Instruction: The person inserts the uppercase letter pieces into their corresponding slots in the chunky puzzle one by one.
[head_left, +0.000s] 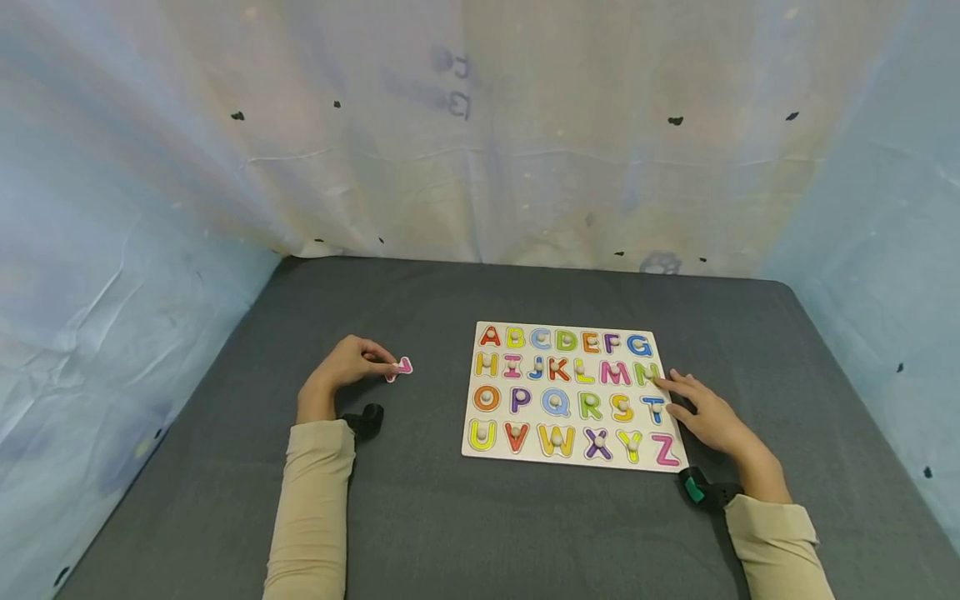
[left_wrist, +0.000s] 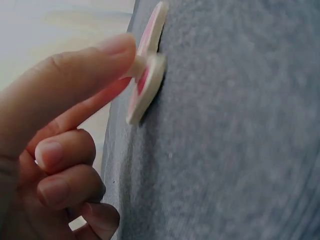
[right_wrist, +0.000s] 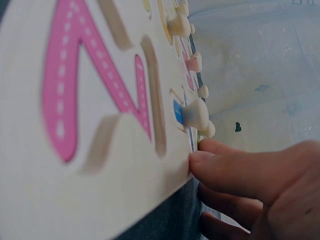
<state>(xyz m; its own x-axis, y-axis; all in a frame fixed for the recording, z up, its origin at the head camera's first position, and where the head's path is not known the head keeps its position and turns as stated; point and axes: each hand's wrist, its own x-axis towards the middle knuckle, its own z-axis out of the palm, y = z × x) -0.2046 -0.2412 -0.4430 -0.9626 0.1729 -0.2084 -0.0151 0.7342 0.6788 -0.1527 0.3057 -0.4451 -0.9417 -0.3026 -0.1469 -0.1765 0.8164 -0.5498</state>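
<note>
By its small knob, my left hand (head_left: 349, 367) pinches a pink letter puzzle piece (head_left: 406, 365) between thumb and forefinger. In the left wrist view that piece (left_wrist: 145, 90) stands tilted close over the grey cloth, its white edge showing. A wooden alphabet board (head_left: 647, 460) lies to the right, with knobbed letters in rows. Its Z slot (head_left: 664, 450) bears a printed pink Z and no knob. At the board's right edge, near the N and T, rests my right hand (head_left: 705, 417), fingers loosely extended. The right wrist view shows its thumb (right_wrist: 215, 165) against the edge.
Grey cloth (head_left: 420, 517) covers the table. Pale curtains (head_left: 525, 167) hang behind it and at both sides. A black wrist camera (head_left: 365, 422) sits beside the left wrist, another (head_left: 708, 490) beside the right.
</note>
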